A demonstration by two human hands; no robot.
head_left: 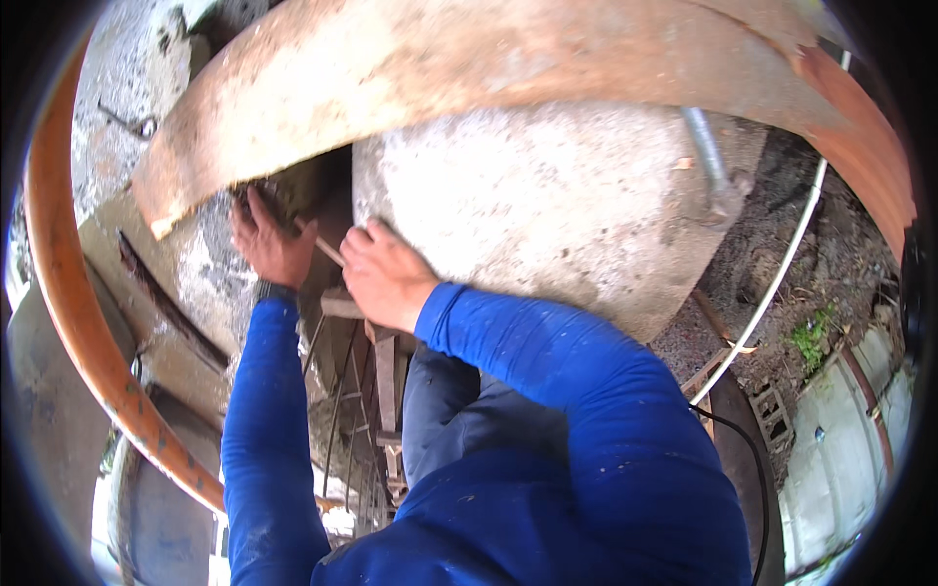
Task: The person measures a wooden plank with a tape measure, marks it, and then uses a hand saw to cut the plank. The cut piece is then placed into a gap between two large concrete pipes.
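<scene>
My left hand [271, 241] reaches up below the left end of a long wooden board [469, 59], its fingers apart beside rough concrete. Just right of it, my right hand [384, 276] is closed around a thin tan stick [320, 242]. The stick's far end comes close to my left thumb; whether they touch I cannot tell. A dark gap opens under the board between my hands and a pale, speckled flat slab [528, 205]. The right hand lies at this slab's left edge. Whatever my left fingertips meet under the board is hard to make out.
An orange pole [83, 332] curves down the left side. A grey metal pipe [705, 151] stands by the slab's right side, and a white pipe [796, 239] runs beyond it. Steel rods [337, 415] and timber pieces [388, 381] are below my hands. Corrugated sheeting [831, 459] lies lower right.
</scene>
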